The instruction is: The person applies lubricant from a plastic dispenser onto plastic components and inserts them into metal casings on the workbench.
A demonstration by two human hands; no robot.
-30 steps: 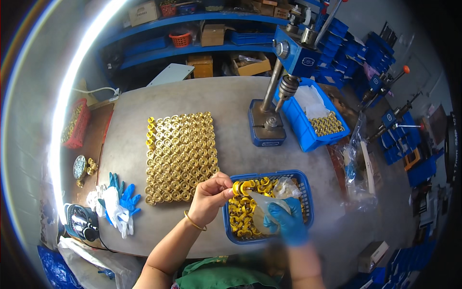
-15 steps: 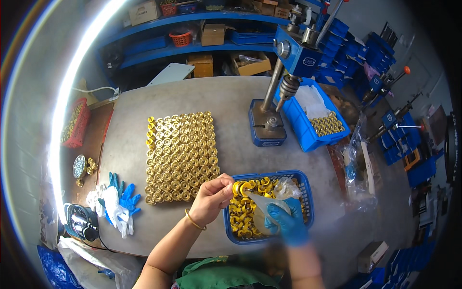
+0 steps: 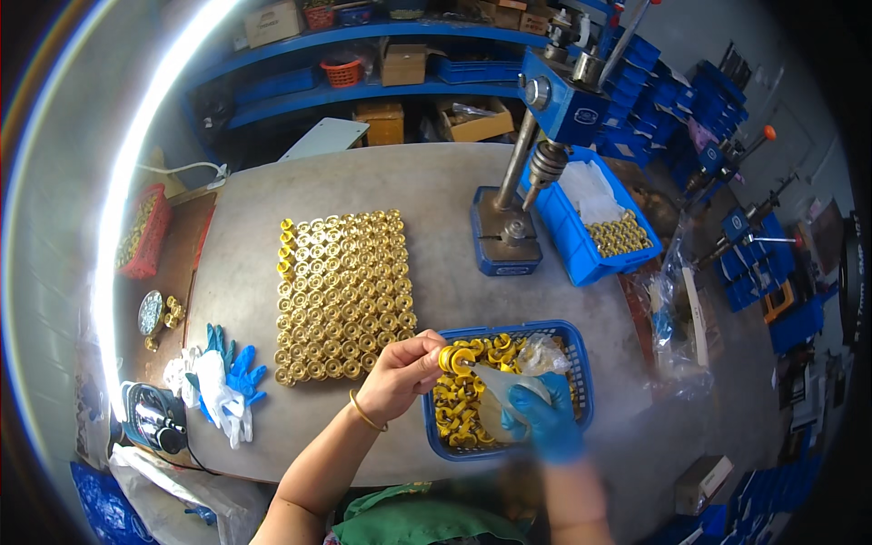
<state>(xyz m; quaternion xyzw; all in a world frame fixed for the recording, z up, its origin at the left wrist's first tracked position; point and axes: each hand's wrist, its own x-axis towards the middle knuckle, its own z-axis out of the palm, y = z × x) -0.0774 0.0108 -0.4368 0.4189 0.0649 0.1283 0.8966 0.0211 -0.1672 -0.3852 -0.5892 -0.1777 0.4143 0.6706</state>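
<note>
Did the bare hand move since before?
Yes. The left hand slid a little right, toward the blue basket, and its fingers now pinch a yellow ring over it.

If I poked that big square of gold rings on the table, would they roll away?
Probably not far. The gold rings lie flat and tightly packed, so they would likely slide and jostle neighbours rather than roll. They look like metal, so probably stiff and heavy for their size. Loose, so the neat rows could easily scatter.

Basket (image 3: pixel 581 363) right of ring array (image 3: pixel 345 291)
</note>
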